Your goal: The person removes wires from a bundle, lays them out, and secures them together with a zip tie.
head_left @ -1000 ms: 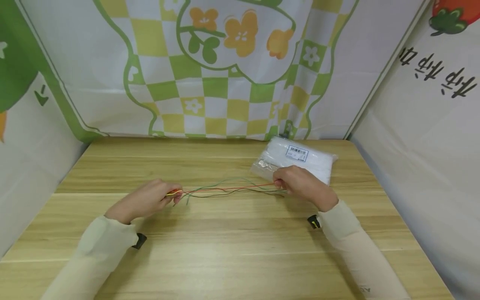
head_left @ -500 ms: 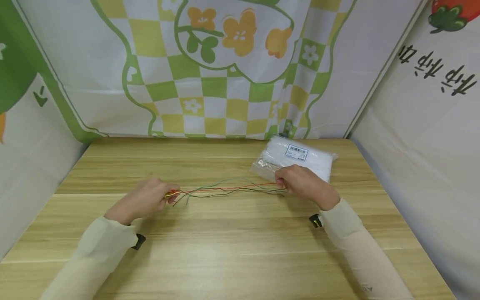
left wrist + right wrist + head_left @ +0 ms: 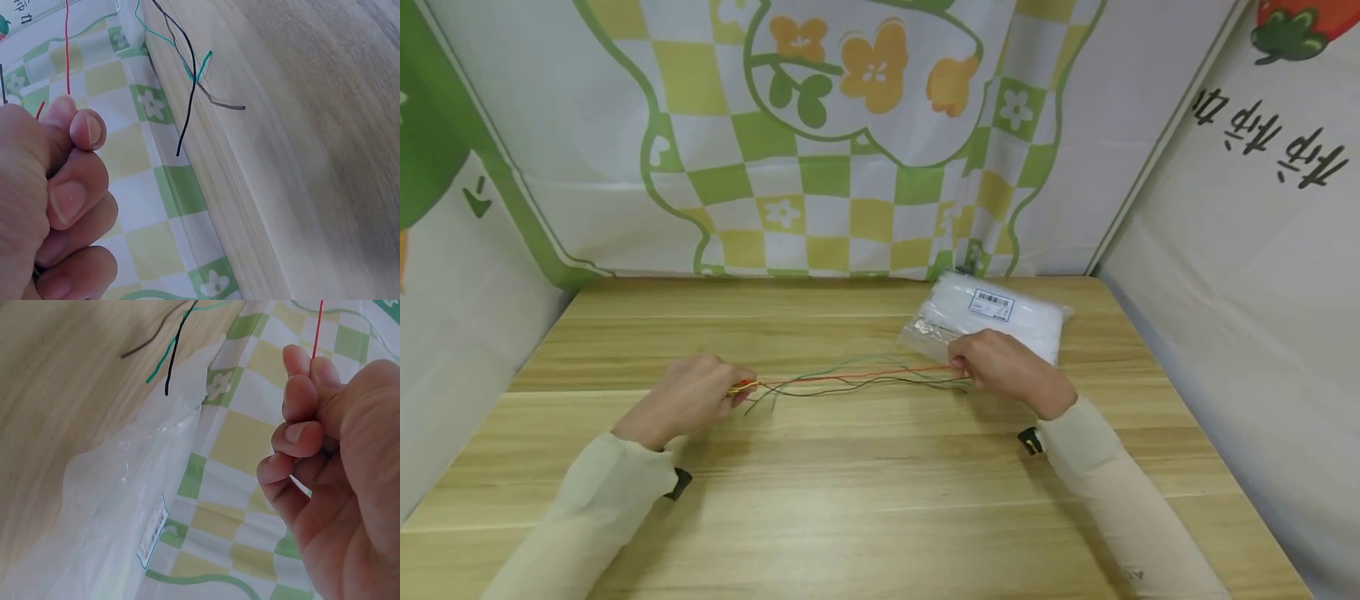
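Observation:
My left hand (image 3: 692, 396) pinches one end of a thin red wire (image 3: 67, 50) between thumb and forefinger, its other fingers curled in. A yellow strand (image 3: 743, 387) shows at that grip in the head view, and a short red tip sticks out beside the thumb in the left wrist view. At the wire's other end, my right hand (image 3: 1011, 375) pinches it between thumb and fingertips, so it runs nearly straight across. Below it, on the wooden table, lie a black wire (image 3: 192, 81), a green wire (image 3: 156, 33) and a brown wire (image 3: 228, 105), loosely crossing, with free ends near both hands.
A clear plastic bag of white items (image 3: 992, 312) with a barcode label (image 3: 992, 305) lies at the table's back right, just behind my right hand. The wooden table (image 3: 850, 500) meets a checked curtain (image 3: 850, 200) at the back and printed cloth walls at both sides.

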Available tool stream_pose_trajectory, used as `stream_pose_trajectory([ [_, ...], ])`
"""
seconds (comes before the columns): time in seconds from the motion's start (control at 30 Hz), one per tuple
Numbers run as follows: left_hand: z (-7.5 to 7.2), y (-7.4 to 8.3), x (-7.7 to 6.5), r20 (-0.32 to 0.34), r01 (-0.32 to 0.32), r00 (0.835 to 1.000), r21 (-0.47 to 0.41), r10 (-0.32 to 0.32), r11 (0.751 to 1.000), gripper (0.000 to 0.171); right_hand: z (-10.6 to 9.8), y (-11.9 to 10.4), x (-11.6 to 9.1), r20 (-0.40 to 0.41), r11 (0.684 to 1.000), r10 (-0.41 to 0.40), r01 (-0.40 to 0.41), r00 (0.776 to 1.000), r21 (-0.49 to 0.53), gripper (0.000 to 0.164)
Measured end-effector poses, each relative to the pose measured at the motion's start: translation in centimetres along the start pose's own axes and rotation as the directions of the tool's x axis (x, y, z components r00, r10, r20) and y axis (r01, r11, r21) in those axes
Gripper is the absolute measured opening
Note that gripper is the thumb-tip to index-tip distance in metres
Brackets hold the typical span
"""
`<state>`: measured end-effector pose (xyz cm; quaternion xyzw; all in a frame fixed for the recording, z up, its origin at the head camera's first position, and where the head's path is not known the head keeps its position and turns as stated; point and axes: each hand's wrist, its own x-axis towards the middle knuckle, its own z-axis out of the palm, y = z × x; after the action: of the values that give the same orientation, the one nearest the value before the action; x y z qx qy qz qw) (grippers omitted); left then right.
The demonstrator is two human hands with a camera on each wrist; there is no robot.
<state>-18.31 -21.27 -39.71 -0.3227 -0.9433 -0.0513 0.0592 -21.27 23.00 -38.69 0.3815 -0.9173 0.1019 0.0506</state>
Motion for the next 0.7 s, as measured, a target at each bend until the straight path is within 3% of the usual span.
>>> stream_pose_trajectory([
  [0.17, 0.02, 0.25, 0.27, 0.016, 0.013, 1.0, 0.001, -0.013, 1.0, 0.028, -0.12, 0.13, -0.14, -0.009, 0.999, 0.037, -0.036, 0.999, 0.016, 0.031],
  [0.33, 0.24, 0.17, 0.36, 0.045, 0.031, 0.999, 0.006, -0.032, 0.999, 0.007, 0.2, 0.12, -0.1, -0.002, 0.999, 0.038, -0.038, 0.999, 0.033, 0.027],
  [0.7, 0.54, 0.24, 0.62, 0.152, 0.075, 0.986, -0.051, -0.067, 0.996, 0.012, 0.8, 0.08, -0.14, 0.038, 0.999, 0.038, -0.039, 0.999, 0.024, 0.023],
])
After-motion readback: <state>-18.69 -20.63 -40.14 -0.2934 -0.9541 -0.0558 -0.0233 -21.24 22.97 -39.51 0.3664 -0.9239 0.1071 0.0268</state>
